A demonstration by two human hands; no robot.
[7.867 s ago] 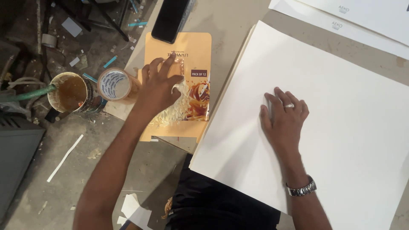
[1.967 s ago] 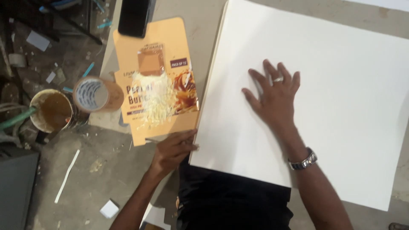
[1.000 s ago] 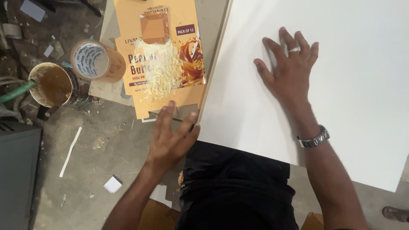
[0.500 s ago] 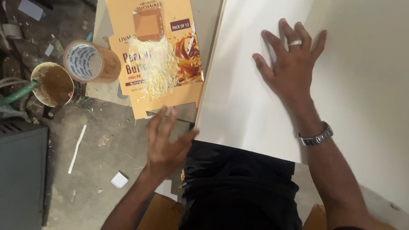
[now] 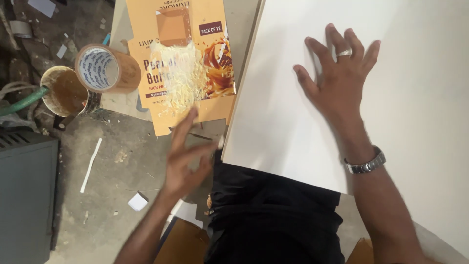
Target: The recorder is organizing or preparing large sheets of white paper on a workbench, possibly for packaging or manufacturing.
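From the head camera, your right hand (image 5: pixel 342 80) lies flat on the big white sheet (image 5: pixel 415 98), fingers (image 5: pixel 315 51) spread wide and gripping nothing; I judge that the open palm pins the sheet so it cannot slide on the bench (image 5: pixel 244 19). There is a ring on one finger and a metal wristwatch (image 5: pixel 365 164) on that wrist.

Your left hand (image 5: pixel 188 156) hangs blurred at about seven o'clock from the sheet's near corner, fingers loosely open and empty, just off the bench edge. At twelve o'clock from it lies a flattened orange carton (image 5: pixel 183 63) smeared with a pale yellowish patch (image 5: pixel 178 78), seemingly kept beside the sheet as a scrap surface. At nine o'clock from the carton rest a brown tape roll (image 5: pixel 105 68) and a stained cup (image 5: pixel 66 90).
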